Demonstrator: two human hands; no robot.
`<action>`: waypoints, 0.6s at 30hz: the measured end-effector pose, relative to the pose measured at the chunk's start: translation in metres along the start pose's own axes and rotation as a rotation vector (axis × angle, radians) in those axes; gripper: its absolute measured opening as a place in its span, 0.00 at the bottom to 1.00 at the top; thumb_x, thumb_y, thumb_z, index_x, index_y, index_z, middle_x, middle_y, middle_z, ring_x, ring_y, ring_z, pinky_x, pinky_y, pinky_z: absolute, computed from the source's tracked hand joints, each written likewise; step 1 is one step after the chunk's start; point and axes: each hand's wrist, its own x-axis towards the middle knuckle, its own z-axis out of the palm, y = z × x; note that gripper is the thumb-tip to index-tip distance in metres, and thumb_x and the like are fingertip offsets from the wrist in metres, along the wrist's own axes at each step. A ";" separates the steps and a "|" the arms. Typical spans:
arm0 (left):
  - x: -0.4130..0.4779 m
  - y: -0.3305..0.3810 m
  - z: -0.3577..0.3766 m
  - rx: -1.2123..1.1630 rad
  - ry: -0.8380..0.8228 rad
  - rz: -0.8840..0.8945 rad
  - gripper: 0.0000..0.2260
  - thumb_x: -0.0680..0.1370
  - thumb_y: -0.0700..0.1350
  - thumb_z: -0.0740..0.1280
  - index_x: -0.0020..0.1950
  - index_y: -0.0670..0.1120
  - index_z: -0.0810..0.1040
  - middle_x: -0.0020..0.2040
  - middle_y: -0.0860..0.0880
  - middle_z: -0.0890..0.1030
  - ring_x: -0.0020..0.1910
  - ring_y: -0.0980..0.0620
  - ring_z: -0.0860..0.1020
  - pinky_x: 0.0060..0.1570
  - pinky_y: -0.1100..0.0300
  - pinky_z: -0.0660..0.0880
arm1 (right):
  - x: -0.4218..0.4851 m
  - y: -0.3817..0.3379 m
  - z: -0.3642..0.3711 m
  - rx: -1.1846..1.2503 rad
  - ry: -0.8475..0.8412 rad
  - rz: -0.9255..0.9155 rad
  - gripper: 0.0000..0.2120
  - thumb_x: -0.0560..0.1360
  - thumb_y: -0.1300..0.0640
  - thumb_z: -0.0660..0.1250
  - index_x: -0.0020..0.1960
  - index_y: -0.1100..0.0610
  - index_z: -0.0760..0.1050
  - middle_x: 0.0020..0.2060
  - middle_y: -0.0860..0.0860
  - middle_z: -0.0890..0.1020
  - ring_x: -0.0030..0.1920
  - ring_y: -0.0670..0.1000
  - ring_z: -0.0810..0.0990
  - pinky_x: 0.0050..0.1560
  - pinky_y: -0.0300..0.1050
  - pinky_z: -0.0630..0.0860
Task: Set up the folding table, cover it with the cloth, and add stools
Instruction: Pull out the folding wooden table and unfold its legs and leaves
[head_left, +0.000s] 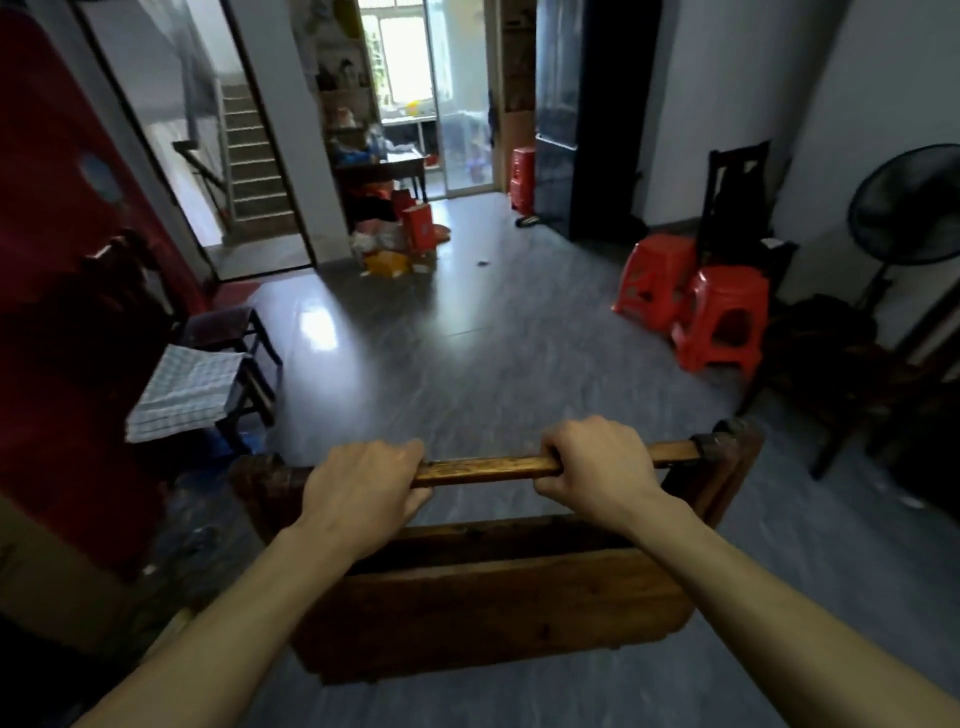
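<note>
In the head view the folding table (488, 613) is still folded, low and directly before the person. Its top rail (488, 467) runs left to right. The left hand (363, 488) and the right hand (597, 467) both clasp this rail. The cloth (187, 392) lies at the left on a dark chair (244, 332), and the red stools (691, 306) stand at the right.

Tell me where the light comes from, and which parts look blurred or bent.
Head view: daylight enters by the far window and glares on the floor; the left side is dark; the edges look smeared and bent; the left hand and right hand on the table rail look sharpest.
</note>
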 end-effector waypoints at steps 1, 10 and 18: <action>0.017 0.000 0.004 -0.017 0.008 0.021 0.13 0.74 0.61 0.66 0.40 0.55 0.65 0.32 0.53 0.73 0.32 0.50 0.75 0.29 0.57 0.61 | 0.008 0.009 0.000 -0.019 0.007 0.025 0.11 0.69 0.46 0.71 0.34 0.49 0.73 0.27 0.45 0.74 0.29 0.45 0.74 0.27 0.42 0.68; 0.189 0.006 0.043 -0.106 0.097 0.312 0.12 0.76 0.60 0.63 0.43 0.54 0.68 0.34 0.53 0.75 0.32 0.50 0.76 0.31 0.56 0.71 | 0.068 0.078 0.003 -0.099 0.056 0.368 0.12 0.67 0.46 0.70 0.32 0.50 0.70 0.27 0.46 0.74 0.29 0.47 0.74 0.26 0.43 0.65; 0.325 0.059 0.059 -0.195 0.180 0.613 0.13 0.76 0.60 0.63 0.42 0.52 0.68 0.35 0.51 0.77 0.34 0.46 0.78 0.32 0.55 0.68 | 0.082 0.138 0.001 -0.114 0.118 0.717 0.12 0.69 0.48 0.71 0.32 0.50 0.71 0.27 0.46 0.75 0.28 0.44 0.73 0.25 0.41 0.68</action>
